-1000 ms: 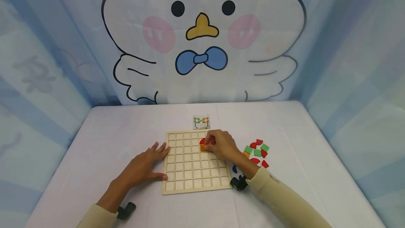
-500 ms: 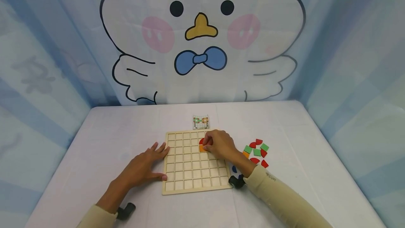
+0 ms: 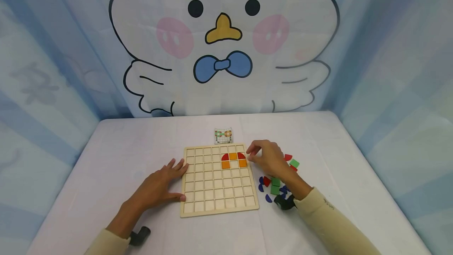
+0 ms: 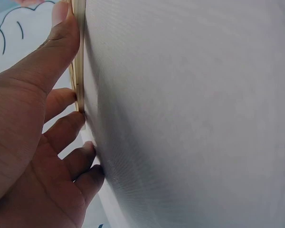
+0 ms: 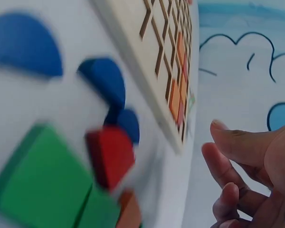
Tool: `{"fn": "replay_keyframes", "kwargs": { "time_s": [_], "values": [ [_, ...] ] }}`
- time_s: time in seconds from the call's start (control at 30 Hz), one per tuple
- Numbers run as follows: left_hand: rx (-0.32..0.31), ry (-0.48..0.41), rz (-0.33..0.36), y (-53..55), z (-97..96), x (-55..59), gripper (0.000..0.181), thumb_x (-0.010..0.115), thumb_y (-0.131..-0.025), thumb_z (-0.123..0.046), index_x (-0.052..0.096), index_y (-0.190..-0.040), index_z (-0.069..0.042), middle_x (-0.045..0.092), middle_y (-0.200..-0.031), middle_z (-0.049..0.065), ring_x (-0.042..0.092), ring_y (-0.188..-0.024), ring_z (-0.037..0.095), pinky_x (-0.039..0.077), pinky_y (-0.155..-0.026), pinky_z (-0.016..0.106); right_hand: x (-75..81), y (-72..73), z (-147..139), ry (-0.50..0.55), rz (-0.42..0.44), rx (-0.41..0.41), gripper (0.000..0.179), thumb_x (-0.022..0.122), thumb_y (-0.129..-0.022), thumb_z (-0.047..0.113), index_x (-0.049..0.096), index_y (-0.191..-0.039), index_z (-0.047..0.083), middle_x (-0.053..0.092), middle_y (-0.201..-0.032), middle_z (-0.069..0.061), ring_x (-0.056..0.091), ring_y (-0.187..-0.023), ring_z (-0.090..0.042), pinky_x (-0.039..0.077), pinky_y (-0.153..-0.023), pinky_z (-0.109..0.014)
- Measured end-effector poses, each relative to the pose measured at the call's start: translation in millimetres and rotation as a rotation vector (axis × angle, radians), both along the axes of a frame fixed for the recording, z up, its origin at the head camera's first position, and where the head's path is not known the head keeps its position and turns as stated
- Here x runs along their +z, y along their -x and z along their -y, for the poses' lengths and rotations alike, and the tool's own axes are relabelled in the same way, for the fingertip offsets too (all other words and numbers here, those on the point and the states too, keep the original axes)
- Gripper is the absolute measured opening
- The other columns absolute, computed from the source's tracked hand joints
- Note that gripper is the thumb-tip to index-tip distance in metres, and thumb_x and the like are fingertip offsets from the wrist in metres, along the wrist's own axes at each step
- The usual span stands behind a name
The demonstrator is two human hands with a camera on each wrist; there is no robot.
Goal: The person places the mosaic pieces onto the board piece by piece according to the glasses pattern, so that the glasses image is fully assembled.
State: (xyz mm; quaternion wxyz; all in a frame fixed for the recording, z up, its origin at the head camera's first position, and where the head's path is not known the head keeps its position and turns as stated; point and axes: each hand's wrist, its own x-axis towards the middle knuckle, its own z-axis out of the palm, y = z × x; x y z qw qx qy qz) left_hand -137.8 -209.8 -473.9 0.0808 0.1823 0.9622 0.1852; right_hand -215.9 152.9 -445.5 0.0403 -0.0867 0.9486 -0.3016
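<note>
Grid board (image 3: 214,184): pale wood, matt, smooth rim, bare-looking. Orange tiles (image 3: 225,165) toward board's far right corner: smooth, evenly coloured. Green blocks (image 3: 275,190), red piece (image 3: 267,182), blue pieces (image 3: 268,198) off board's right edge: smooth, painted-looking; grain too blurred to tell. Card (image 3: 223,136) beyond board's far edge: printed, paper-like. Tablecloth (image 3: 148,141): white cloth, matt, faintly creased. Backdrop (image 3: 223,97) behind table's far edge: printed cloth, soft folds. Sleeves (image 3: 334,221): matt beige cloth. Wrist devices (image 3: 140,236): black, plastic-looking.

Card (image 3: 223,136) behind board (image 3: 218,184) — pieces (image 3: 275,190) right
</note>
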Motion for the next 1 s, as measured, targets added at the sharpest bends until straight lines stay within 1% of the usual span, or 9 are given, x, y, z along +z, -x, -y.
{"fn": "replay_keyframes", "kwargs": {
  "time_s": [0.17,0.23,0.33,0.5,0.57,0.73,0.9,1.0],
  "values": [
    [0.003,0.0,0.005,-0.1,1.0,1.6,0.105,0.089,-0.077,-0.054,0.043,-0.163,-0.016,0.037,-0.171,0.011,0.034,-0.158,0.046,0.042,-0.116,0.071,0.7,-0.1,-31.4,-0.031,0.025,-0.062,0.011,0.081,-0.095,0.017,0.077,-0.106,0.018,0.075,-0.099,-0.002,0.059,-0.083,-0.021,0.055,-0.066,-0.029],
    [0.004,0.0,0.007,0.0,1.5,2.1,0.105,0.089,-0.077,-0.055,0.043,-0.163,-0.016,0.037,-0.171,0.011,0.034,-0.158,0.046,0.042,-0.116,0.071,0.4,0.0,-42.8,-0.036,0.044,-0.083,0.012,0.079,-0.096,0.016,0.077,-0.108,0.017,0.075,-0.103,-0.005,0.06,-0.083,-0.022,0.057,-0.064,-0.028],
    [0.006,-0.001,0.009,-0.1,2.0,2.6,0.106,0.089,-0.077,-0.055,0.043,-0.164,-0.017,0.037,-0.171,0.011,0.034,-0.159,0.046,0.041,-0.116,0.072,-1.7,0.6,-59.1,-0.055,0.05,-0.105,0.014,0.079,-0.096,0.014,0.078,-0.11,0.016,0.076,-0.108,-0.008,0.061,-0.088,-0.023,0.058,-0.07,-0.03],
    [0.0,-0.003,0.004,-0.1,2.1,2.0,0.105,0.089,-0.077,-0.055,0.043,-0.164,-0.017,0.037,-0.171,0.011,0.034,-0.159,0.046,0.042,-0.115,0.072,-8.4,0.1,-81.0,-0.083,0.045,-0.105,0.016,0.08,-0.095,0.01,0.079,-0.111,0.014,0.076,-0.112,-0.01,0.063,-0.098,-0.027,0.061,-0.086,-0.041],
    [-0.004,-0.002,0.0,-0.1,2.1,1.5,0.105,0.089,-0.077,-0.055,0.043,-0.163,-0.016,0.037,-0.171,0.012,0.034,-0.158,0.046,0.042,-0.115,0.071,-11.3,-0.1,-86.2,-0.089,0.051,-0.099,0.017,0.08,-0.094,0.008,0.079,-0.111,0.014,0.076,-0.113,-0.011,0.064,-0.1,-0.027,0.062,-0.089,-0.044],
    [-0.005,-0.007,0.0,0.1,2.2,-0.4,0.105,0.089,-0.077,-0.056,0.043,-0.164,-0.017,0.037,-0.171,0.011,0.034,-0.159,0.046,0.042,-0.115,0.071,-14.9,-0.1,-90.7,-0.105,0.067,-0.087,0.019,0.079,-0.094,0.005,0.08,-0.111,0.014,0.076,-0.114,-0.012,0.066,-0.102,-0.028,0.063,-0.091,-0.045],
    [-0.01,-0.007,-0.001,0.6,2.1,-1.9,0.105,0.089,-0.078,-0.054,0.042,-0.164,-0.016,0.036,-0.171,0.011,0.033,-0.159,0.046,0.042,-0.115,0.072,-13.6,-0.2,-92.0,-0.136,0.08,-0.083,0.018,0.08,-0.094,0.008,0.079,-0.112,0.013,0.076,-0.114,-0.012,0.067,-0.103,-0.029,0.062,-0.094,-0.048],
    [-0.006,-0.011,0.002,0.8,1.8,-3.1,0.105,0.09,-0.078,-0.052,0.042,-0.164,-0.017,0.036,-0.171,0.011,0.032,-0.159,0.045,0.042,-0.115,0.072,-12.4,1.0,-93.4,-0.148,0.095,-0.078,0.016,0.081,-0.094,0.01,0.078,-0.11,0.012,0.076,-0.108,-0.011,0.066,-0.097,-0.027,0.063,-0.088,-0.044]
  ]
}}
